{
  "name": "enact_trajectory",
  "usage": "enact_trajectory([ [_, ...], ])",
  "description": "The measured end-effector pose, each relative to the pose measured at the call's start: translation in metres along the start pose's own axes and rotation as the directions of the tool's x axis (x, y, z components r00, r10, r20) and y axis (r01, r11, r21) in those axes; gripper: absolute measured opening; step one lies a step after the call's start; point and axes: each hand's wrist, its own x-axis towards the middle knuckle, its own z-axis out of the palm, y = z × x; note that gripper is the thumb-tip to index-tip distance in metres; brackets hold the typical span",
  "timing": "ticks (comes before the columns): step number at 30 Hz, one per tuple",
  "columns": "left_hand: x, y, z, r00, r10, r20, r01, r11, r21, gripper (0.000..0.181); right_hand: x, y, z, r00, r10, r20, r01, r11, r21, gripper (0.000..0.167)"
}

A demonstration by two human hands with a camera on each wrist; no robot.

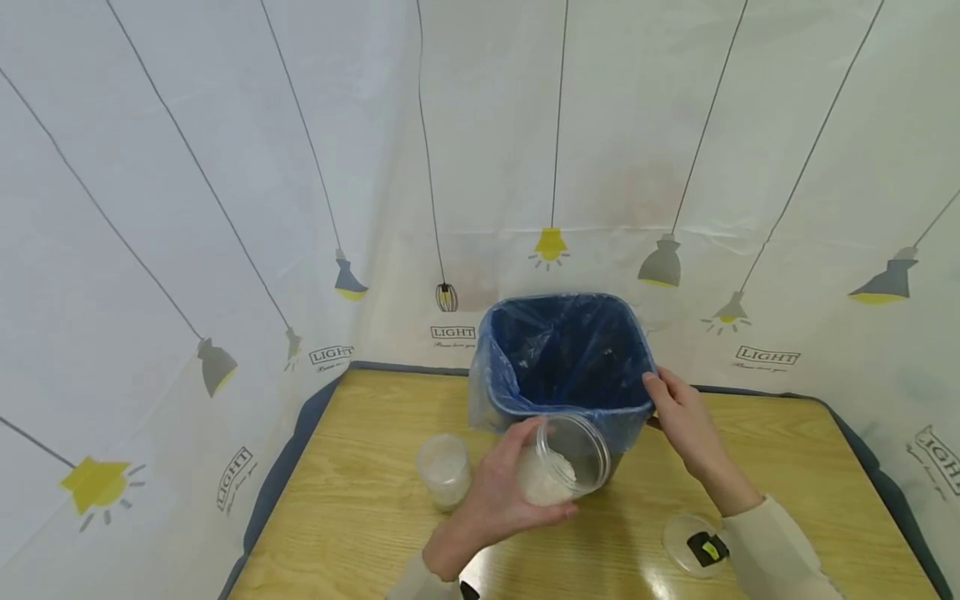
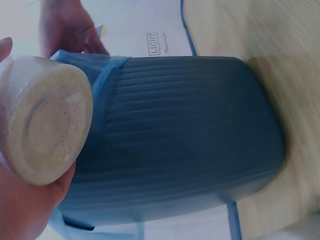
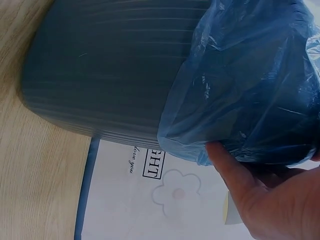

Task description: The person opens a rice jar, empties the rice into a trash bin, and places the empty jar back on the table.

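Note:
My left hand (image 1: pixel 491 492) grips a clear plastic jar (image 1: pixel 534 477) with white contents. The jar is tilted, its open mouth turned right and toward the bin, in front of the bin's near rim. In the left wrist view the round jar base (image 2: pixel 52 125) faces the camera. A dark blue-grey trash bin (image 2: pixel 185 135) stands upright, lined with a translucent blue bag (image 3: pixel 240 90) folded over its rim. My right hand (image 1: pixel 686 421) holds the bin's right rim, thumb on top and fingers against the outside of the bag.
Another clear jar with white contents (image 1: pixel 444 471) stands left of my left hand. A clear round lid (image 1: pixel 678 546) lies on the wooden table (image 1: pixel 360 500) beside the right sleeve, with a black item over it. Behind the bin hangs a lamp-patterned sheet (image 1: pixel 495 150).

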Motion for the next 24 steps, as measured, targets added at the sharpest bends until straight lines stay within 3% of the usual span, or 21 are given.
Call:
enact_trajectory([
  [2, 0.001, 0.000, -0.006, 1.000, 0.028, 0.008, -0.028, 1.000, 0.011, 0.105, 0.000, 0.000, 0.000, 1.000, -0.005, -0.001, 0.005, 1.000, 0.001, 0.065],
  [8, 0.001, -0.001, -0.033, 0.996, 0.015, 0.083, -0.017, 1.000, 0.016, 0.107, -0.001, 0.001, 0.000, 1.000, -0.014, 0.009, 0.014, 1.000, 0.018, 0.064],
  [12, 0.001, -0.001, -0.055, 0.996, 0.024, 0.084, -0.027, 0.999, 0.029, 0.105, 0.000, 0.001, 0.001, 1.000, -0.011, 0.010, 0.011, 1.000, 0.014, 0.064],
  [15, 0.004, -0.003, -0.070, 0.998, 0.028, 0.061, -0.030, 0.999, 0.035, 0.104, 0.000, 0.002, 0.001, 1.000, -0.008, 0.009, 0.008, 1.000, 0.016, 0.063],
  [20, 0.016, -0.006, -0.090, 0.998, 0.061, -0.034, -0.059, 0.997, 0.058, 0.100, -0.001, 0.003, 0.002, 1.000, -0.018, 0.008, 0.018, 1.000, 0.013, 0.062],
  [24, 0.035, -0.008, -0.102, 0.992, 0.088, -0.090, -0.072, 0.983, 0.168, 0.097, 0.000, 0.002, 0.003, 1.000, -0.030, -0.001, 0.030, 1.000, 0.008, 0.061],
])
